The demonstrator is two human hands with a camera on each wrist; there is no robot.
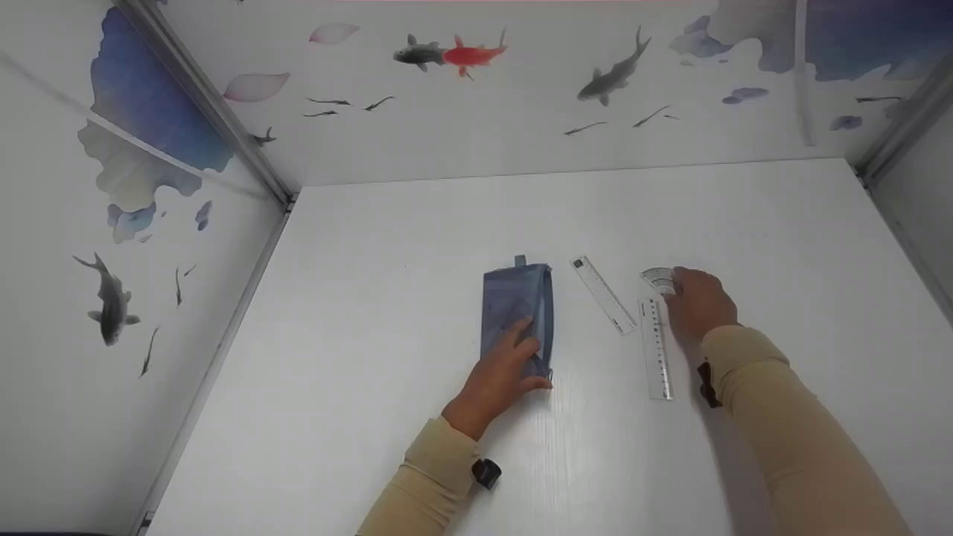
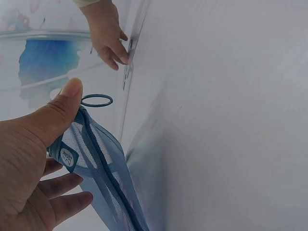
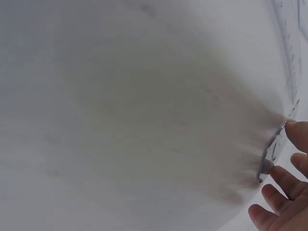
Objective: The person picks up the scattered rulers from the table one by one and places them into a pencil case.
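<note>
- Furthest left of the things on the white table (image 1: pixel 387 246) lies the blue mesh pouch (image 1: pixel 517 301), its long axis running away from the person, with a small loop (image 2: pixel 96 100) at its far end.
- The left hand (image 1: pixel 500 376) rests on the pouch's near end, fingers laid straight over the mesh and the thumb (image 2: pixel 58 114) pressed against its edge (the left wrist view shows the fingers relaxed, not curled round anything).
- Just right of the pouch lies a short clear ruler (image 1: pixel 603 295), slanting from far-left to near-right and touched by neither hand.
- Next comes a longer clear ruler (image 1: pixel 656 348), its long axis pointing nearly straight away from the person, just beside the right forearm.
- At that ruler's far end sits a clear protractor (image 1: pixel 658 279), and the right hand (image 1: pixel 698 301) is upon it: the fingertips (image 3: pixel 294 129) touch its curved edge, fingers spread and reaching down (whether they have actually pinched it, the blurred right wrist view does not settle).
- So the right hand is the nearer one to protractor and both rulers, which lie between the two hands or under the right; the pouch lies to the left of them all, under the left hand.
</note>
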